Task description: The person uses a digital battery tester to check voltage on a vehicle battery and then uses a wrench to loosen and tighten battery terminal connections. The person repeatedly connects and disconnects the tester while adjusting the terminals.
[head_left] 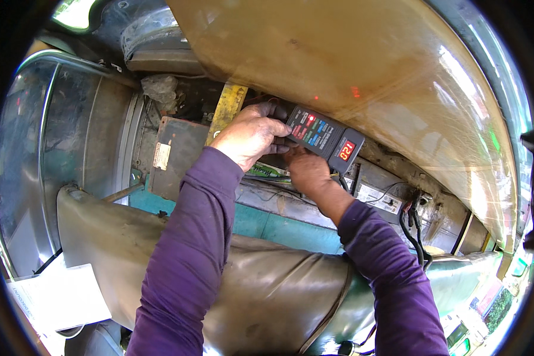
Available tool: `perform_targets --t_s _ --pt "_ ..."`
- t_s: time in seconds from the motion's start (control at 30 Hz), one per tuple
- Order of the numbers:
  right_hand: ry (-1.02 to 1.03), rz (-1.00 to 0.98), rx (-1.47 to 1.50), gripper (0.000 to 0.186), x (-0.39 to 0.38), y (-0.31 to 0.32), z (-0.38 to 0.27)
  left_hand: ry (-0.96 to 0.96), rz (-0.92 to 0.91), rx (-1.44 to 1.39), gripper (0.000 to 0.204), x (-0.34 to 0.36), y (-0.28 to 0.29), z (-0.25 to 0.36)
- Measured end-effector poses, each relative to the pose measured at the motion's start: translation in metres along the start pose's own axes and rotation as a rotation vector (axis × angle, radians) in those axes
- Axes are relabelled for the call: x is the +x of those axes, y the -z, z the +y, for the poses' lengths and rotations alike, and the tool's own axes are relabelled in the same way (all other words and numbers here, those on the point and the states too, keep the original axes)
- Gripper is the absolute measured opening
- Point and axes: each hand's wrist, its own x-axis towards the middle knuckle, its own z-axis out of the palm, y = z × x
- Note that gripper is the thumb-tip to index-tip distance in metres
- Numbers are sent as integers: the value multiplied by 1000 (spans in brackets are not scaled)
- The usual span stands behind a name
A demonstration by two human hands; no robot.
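Observation:
My left hand [252,133] grips the near end of a black electronic tester [323,133], its thumb on the face, which has coloured markings and lights and a lit red display at its right end. My right hand [308,175] reaches up beneath the tester, its fingertips hidden behind it and my left hand. Wires [353,187] hang below the tester. A yellow metal bar [225,110] lies behind my left hand, and a green printed object [270,171] shows between my forearms.
A tan raised panel [368,65] arches above. A grey metal box [178,157], a crumpled plastic bag [159,88] and black cables [410,222] occupy the compartment. A brown padded seat back [273,285] runs below. A white card [62,296] rests at lower left.

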Motion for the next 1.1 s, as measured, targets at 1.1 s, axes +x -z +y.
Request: perform_targets --t_s 1.1 --pt "28 191 61 33 16 -11 17 9 25 -5 33 2 4 -2"
